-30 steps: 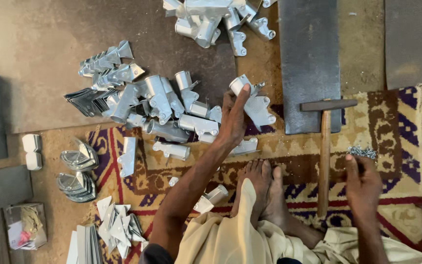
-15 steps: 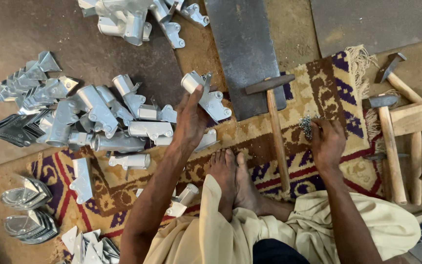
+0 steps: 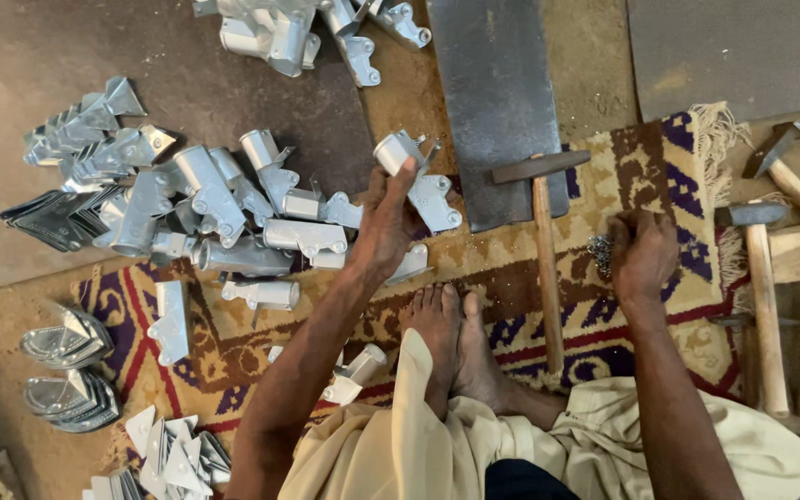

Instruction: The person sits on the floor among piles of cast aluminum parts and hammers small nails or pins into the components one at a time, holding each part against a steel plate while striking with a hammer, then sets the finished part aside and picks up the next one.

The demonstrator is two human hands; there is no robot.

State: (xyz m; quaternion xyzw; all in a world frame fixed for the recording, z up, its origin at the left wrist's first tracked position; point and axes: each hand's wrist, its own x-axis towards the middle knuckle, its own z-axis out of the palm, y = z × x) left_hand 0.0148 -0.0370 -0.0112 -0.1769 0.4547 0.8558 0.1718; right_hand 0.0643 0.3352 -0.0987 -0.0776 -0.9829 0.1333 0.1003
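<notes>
Fingers of L hand now higher on metal fitting, off pile.

Left arm extends forward and up, nearly straight, elbow slightly bent, forearm angled toward centre. Left hand palm down, wrist roughly flat, fingers curled closed at its far end, thumb side toward the right hand. Right arm reaches forward more vertically, forearm straight, wrist bent slightly inward. Right hand knuckles up, fingers curled down into a loose fist, tips hidden beneath the palm. Hands are well apart, left hand a little farther forward than right. Both bare feet sit between the forearms, soles together, toes pointing forward, just behind the left hand.
</notes>
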